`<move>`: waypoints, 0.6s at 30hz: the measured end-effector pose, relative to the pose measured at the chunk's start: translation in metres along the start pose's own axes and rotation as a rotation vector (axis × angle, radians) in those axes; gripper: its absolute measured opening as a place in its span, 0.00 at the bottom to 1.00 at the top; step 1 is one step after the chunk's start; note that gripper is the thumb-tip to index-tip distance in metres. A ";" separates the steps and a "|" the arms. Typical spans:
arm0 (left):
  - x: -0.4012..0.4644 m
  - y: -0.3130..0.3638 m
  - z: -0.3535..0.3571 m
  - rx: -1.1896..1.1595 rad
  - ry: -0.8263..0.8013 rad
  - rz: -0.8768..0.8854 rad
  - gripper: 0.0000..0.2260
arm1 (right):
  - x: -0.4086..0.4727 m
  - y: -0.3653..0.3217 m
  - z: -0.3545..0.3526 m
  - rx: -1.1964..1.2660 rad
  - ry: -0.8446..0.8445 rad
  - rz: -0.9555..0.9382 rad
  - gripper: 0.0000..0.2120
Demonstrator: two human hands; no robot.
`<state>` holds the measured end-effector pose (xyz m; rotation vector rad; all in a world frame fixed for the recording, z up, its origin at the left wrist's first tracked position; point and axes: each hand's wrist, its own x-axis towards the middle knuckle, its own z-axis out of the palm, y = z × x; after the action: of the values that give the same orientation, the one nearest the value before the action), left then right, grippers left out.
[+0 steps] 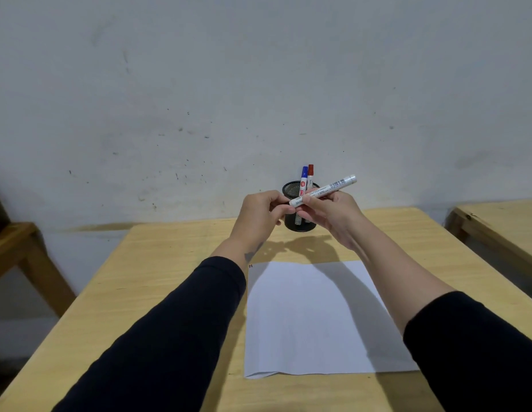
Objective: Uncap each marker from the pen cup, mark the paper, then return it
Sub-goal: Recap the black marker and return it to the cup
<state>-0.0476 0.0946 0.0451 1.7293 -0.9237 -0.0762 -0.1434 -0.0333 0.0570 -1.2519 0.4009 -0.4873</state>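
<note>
A pale, scuffed wall (259, 84) fills the back of the room, and against it stands a light wooden tabletop (175, 263), with a second wooden table (502, 224) off to the right and a wooden frame (18, 251) at the left. A white sheet of paper (312, 316) lies flat on the tabletop in front of the person, a few small marks at its far left corner. Both arms in dark sleeves (175, 328) reach over it. The right hand (333, 218) grips a white marker (324, 190) by its barrel, tilted up to the right, above the paper and in front of the black mesh pen cup (291, 190). The left hand (259, 215) pinches the marker's lower left end. A blue-capped marker (303, 179) and a red-capped marker (310, 176) stand upright in the cup.
</note>
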 end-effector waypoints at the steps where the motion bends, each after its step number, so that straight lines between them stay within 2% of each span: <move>1: 0.001 0.000 0.001 0.003 0.010 -0.001 0.03 | 0.000 0.002 0.001 0.015 0.016 -0.004 0.10; 5: 0.002 -0.001 0.005 0.036 0.023 -0.002 0.03 | 0.002 0.007 0.005 0.041 0.078 -0.011 0.08; 8: 0.003 -0.005 0.008 0.068 0.023 -0.034 0.04 | 0.005 0.008 0.003 -0.089 0.098 -0.006 0.05; 10: 0.009 -0.005 0.008 0.098 0.046 -0.055 0.04 | 0.006 0.004 0.002 -0.407 0.153 -0.052 0.11; 12: 0.018 -0.004 0.006 0.143 0.068 -0.046 0.03 | 0.008 0.000 0.001 -0.912 0.302 -0.221 0.15; 14: 0.026 0.000 0.005 0.176 0.059 -0.022 0.04 | 0.009 -0.005 0.003 -1.316 0.426 -0.510 0.05; 16: 0.031 0.005 0.005 0.167 0.040 0.016 0.04 | 0.017 -0.006 0.002 -1.481 0.389 -0.733 0.11; 18: 0.037 0.010 0.007 0.164 0.051 0.063 0.05 | 0.027 -0.008 -0.001 -1.483 0.366 -0.777 0.11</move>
<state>-0.0310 0.0658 0.0644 1.8420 -0.9682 0.0874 -0.1227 -0.0509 0.0634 -2.8088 0.6010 -1.1836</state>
